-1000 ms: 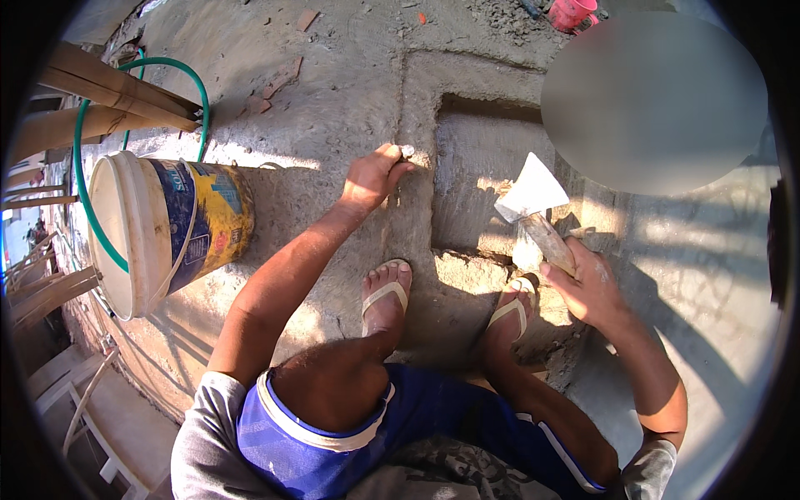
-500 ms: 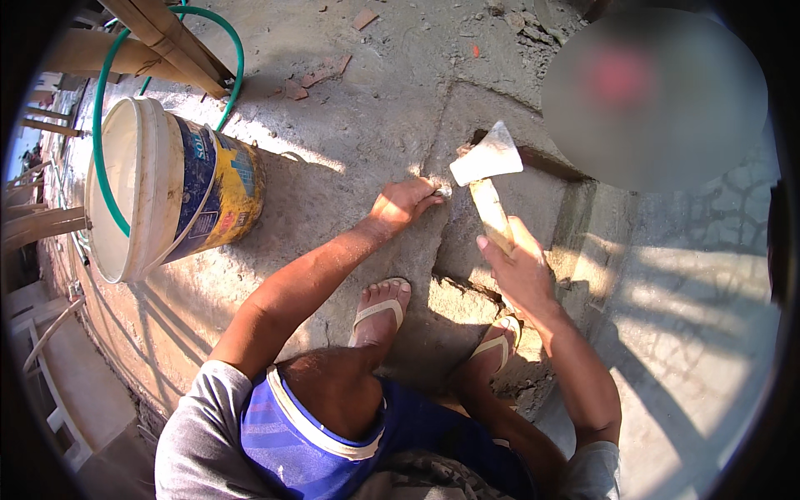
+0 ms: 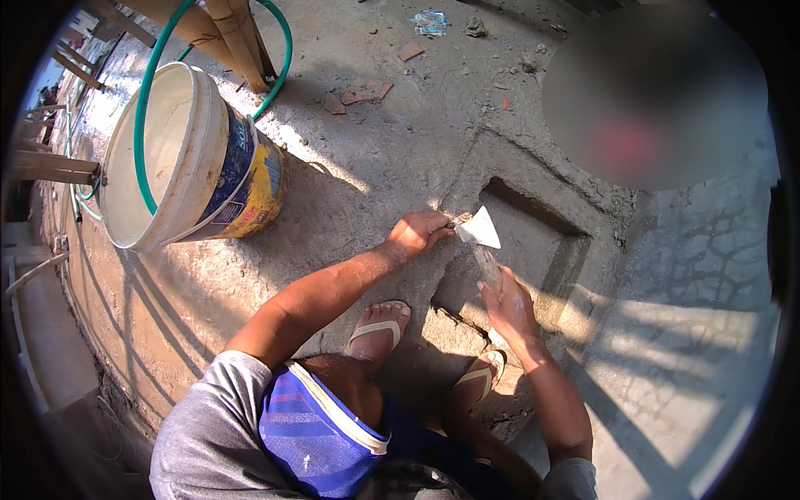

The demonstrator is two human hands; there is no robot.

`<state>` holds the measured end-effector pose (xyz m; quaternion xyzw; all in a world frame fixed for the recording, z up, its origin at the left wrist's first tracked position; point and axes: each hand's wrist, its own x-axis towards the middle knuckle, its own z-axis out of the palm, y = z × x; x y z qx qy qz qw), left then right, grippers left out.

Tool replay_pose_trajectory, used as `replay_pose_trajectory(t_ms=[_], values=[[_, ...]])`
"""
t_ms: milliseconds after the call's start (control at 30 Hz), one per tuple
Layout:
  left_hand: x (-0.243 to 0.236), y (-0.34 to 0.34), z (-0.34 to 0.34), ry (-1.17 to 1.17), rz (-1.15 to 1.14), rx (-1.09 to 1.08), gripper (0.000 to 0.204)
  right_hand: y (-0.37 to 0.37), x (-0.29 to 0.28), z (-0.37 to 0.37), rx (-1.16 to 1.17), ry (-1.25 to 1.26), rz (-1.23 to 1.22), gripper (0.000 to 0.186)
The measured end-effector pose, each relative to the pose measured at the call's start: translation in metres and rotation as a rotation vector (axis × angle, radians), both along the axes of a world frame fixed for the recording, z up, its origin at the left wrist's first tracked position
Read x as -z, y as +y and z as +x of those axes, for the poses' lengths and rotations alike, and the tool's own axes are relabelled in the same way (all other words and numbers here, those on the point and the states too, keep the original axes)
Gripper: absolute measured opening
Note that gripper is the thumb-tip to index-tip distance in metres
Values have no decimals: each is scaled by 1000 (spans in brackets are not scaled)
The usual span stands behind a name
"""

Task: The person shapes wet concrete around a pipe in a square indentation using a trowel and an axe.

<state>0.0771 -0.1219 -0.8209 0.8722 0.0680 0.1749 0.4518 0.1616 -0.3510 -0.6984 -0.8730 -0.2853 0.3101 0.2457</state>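
Both hands lower than before; right hand (image 3: 510, 302) grip clamped on trowel (image 3: 481, 232); left hand (image 3: 418, 233) fingers together beside blade.

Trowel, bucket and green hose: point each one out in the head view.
trowel (image 3: 482, 229), head view, on the flat pale blade.
bucket (image 3: 218, 171), head view, on its blue and yellow outer wall.
green hose (image 3: 147, 108), head view, on the loop crossing the bucket's mouth.

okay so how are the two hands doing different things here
The right hand grips the handle of a trowel; the left hand holds a small metal tool at the blade's tip. The left arm reaches farther out; the right hand sits nearer the sandalled feet. Both work at the edge of the square cement recess.
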Motion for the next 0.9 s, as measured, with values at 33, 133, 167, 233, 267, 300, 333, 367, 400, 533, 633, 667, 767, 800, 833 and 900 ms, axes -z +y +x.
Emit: replay_pose_trajectory(t_ms=[33, 133, 167, 233, 267, 300, 333, 367, 400, 533, 633, 667, 767, 800, 833, 900], values=[[-1, 1, 0, 6, -13, -2, 17, 3, -19, 5, 33, 50, 53, 45], [-1, 3, -7, 35, -35, -13, 20, 26, -85, 28, 116, -66, 220, 42], [-1, 6, -5, 31, -43, -24, 21, 27, -104, 33, 181, -24, 349, 40], [-7, 4, -6, 28, -82, -31, 21, 43, -129, 30, 275, 5, 956, 38], [-5, 6, -7, 23, -55, -32, 19, 49, -137, 27, 312, -5, 1090, 38], [-3, 8, -8, 19, -29, -34, 18, 55, -141, 24, 349, -14, 1224, 37], [-1, 8, -11, 22, -27, -38, 18, 60, -128, 20, 447, -78, 1270, 37], [2, 7, -9, 32, -9, -26, 16, 57, -100, 16, 410, -111, 1311, 34], [3, 3, -2, 30, 5, -7, 15, 46, -63, 9, 413, -93, 1167, 36], [6, -3, -1, -18, -20, 38, 14, 7, 0, 1, -14, -9, 28, 36], [5, -3, -8, 38, -99, -10, 13, 24, -45, 14, 17, 68, 103, 42], [1, -3, -9, 17, -84, -2, 13, 34, -73, 16, 146, 138, 216, 44], [3, 3, -14, 44, -10, -13, 14, 47, -114, 31, 280, 21, 815, 37], [3, 2, -16, 54, -12, -12, 14, 55, -134, 31, 325, -5, 1027, 36], [-2, 4, -18, 40, -15, -22, 14, 59, -150, 32, 359, -27, 1165, 38], [-1, 2, -15, 11, -30, -30, 15, 67, -149, 26, 398, -110, 1424, 35]])
